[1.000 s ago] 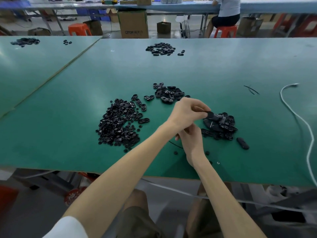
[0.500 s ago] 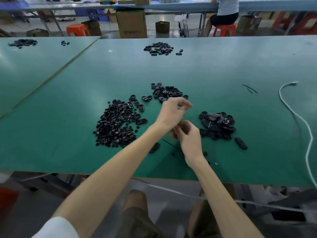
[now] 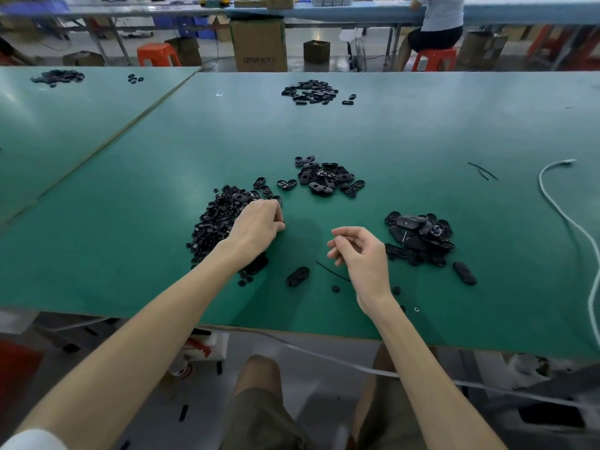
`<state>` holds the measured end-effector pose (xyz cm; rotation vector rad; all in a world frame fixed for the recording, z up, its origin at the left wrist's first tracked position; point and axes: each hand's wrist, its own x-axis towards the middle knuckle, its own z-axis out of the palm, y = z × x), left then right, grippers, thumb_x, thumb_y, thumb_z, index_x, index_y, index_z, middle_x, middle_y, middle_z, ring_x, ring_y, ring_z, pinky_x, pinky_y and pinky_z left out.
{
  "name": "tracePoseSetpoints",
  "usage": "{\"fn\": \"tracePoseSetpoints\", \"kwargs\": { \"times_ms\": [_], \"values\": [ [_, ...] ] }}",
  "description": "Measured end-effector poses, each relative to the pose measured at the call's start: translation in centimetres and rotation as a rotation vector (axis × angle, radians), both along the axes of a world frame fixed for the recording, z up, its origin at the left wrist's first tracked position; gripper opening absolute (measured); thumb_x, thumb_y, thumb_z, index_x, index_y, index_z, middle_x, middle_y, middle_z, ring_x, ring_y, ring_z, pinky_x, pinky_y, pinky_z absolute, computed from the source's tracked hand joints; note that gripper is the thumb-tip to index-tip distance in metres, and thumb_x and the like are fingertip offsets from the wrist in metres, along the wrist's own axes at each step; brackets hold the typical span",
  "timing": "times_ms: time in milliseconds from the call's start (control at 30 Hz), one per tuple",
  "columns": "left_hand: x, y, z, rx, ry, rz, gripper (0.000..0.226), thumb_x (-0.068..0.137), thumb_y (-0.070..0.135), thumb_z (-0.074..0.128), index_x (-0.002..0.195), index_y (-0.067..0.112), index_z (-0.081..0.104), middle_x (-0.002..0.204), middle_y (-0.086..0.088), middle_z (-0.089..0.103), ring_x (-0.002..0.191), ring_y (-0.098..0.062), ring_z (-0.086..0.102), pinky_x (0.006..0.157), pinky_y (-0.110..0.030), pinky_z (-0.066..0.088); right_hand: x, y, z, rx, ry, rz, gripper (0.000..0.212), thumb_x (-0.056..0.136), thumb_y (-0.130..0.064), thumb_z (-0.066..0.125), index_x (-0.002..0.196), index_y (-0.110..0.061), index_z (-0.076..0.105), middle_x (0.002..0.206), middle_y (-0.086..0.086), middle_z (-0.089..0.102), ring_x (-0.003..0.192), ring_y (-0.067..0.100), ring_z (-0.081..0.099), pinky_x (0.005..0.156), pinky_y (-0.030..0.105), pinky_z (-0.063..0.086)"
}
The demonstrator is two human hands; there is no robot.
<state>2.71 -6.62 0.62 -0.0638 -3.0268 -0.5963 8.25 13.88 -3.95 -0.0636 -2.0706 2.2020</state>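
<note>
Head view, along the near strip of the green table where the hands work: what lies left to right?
From the left: pile of small black parts → single oval shell → right hand → heap of larger black shells → lone oval shell → white cable.

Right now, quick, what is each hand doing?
Left hand: pinching a small black part at the edge of the pile.
Right hand: loosely curled; whether it holds anything cannot be told.

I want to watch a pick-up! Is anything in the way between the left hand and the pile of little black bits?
Nothing visible does. The left hand touches the pile of small black parts at its right edge, fingertips seemingly pinching one small part.
</note>
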Motion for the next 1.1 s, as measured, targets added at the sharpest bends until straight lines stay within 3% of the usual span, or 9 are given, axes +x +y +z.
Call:
{"fn": "tracePoseSetpoints", "kwargs": {
  "times_ms": [100,200,300,467,567,700,767,834,1100],
  "values": [
    [0.1,0.2,0.4,0.109,0.014,0.015,0.006,0.100,0.013,0.065,0.099,0.008,0.068,0.096,-0.005,0.070,0.090,-0.022,0.065,0.083,-0.037,0.055,0.0,0.0,0.0,-0.002,-0.002,0.002,0.014,0.101,0.003,0.060,0.103,-0.007,0.070,0.079,0.002,0.074,0.067,0.011,0.069,0.060,0.022,0.053],
    [1.0,1.1,1.4,0.590,-0.136,0.045,0.004,0.098,0.012,0.069,0.095,0.009,0.070,0.091,-0.011,0.076,0.075,-0.015,0.072,0.066,-0.025,0.058,0.1,0.0,0.0,-0.009,0.004,0.010,0.013,0.101,0.001,0.061,0.104,-0.007,0.070,0.081,0.003,0.075,0.068,0.013,0.070,0.060,0.023,0.053],
    [2.2,2.0,1.9,0.985,-0.305,0.006,0.010,0.098,0.012,0.068,0.101,0.002,0.070,0.096,-0.017,0.078,0.085,-0.020,0.077,0.072,-0.026,0.062,0.1,-0.1,0.2,-0.029,0.022,0.032,0.009,0.099,-0.005,0.067,0.106,-0.008,0.072,0.088,0.004,0.078,0.073,0.015,0.073,0.060,0.023,0.054],
    [3.7,2.9,1.3,1.151,-0.350,-0.069,0.013,0.097,0.009,0.069,0.104,-0.002,0.066,0.104,-0.023,0.076,0.090,-0.027,0.076,0.082,-0.032,0.062,0.2,0.0,0.3,-0.047,0.026,0.078,0.010,0.096,-0.010,0.074,0.105,-0.013,0.074,0.095,0.001,0.080,0.080,0.015,0.075,0.063,0.022,0.055],
    [4.0,2.9,0.8,1.066,-0.315,-0.077,0.016,0.097,0.010,0.070,0.106,-0.003,0.066,0.103,-0.025,0.075,0.088,-0.028,0.076,0.078,-0.032,0.063,0.2,0.1,0.3,-0.039,0.028,0.097,0.011,0.093,-0.005,0.075,0.101,-0.013,0.075,0.092,0.001,0.080,0.078,0.014,0.074,0.064,0.022,0.055],
    [3.4,1.1,1.5,0.554,-0.049,-0.053,0.003,0.095,0.015,0.073,0.097,0.016,0.072,0.090,-0.002,0.076,0.073,-0.013,0.075,0.066,-0.028,0.057,0.2,0.2,0.2,-0.057,0.029,0.081,0.013,0.093,-0.002,0.075,0.103,-0.009,0.074,0.088,0.001,0.078,0.077,0.016,0.073,0.063,0.023,0.055],
    [2.7,-0.8,2.0,0.352,0.048,-0.007,0.007,0.095,0.014,0.073,0.097,0.020,0.072,0.089,0.006,0.072,0.074,-0.009,0.070,0.071,-0.025,0.055,0.1,0.2,0.1,-0.054,0.033,0.083,0.013,0.093,-0.001,0.074,0.103,-0.009,0.073,0.088,0.000,0.078,0.077,0.016,0.073,0.063,0.023,0.055],
    [2.1,-2.5,2.3,0.221,0.036,0.018,0.006,0.095,0.014,0.073,0.098,0.020,0.074,0.090,0.006,0.070,0.080,-0.010,0.067,0.079,-0.031,0.056,0.1,0.1,0.0,-0.047,0.034,0.089,0.013,0.093,-0.001,0.074,0.103,-0.009,0.073,0.088,-0.001,0.078,0.076,0.015,0.073,0.063,0.022,0.055],
    [1.6,-2.9,0.4,0.064,-0.087,-0.029,0.005,0.092,0.018,0.077,0.094,0.017,0.073,0.088,0.003,0.067,0.080,-0.012,0.063,0.077,-0.034,0.053,-0.1,0.0,0.0,-0.035,0.028,0.092,0.013,0.093,-0.001,0.074,0.103,-0.009,0.074,0.089,0.000,0.078,0.076,0.014,0.073,0.064,0.022,0.055]
  ]
}}
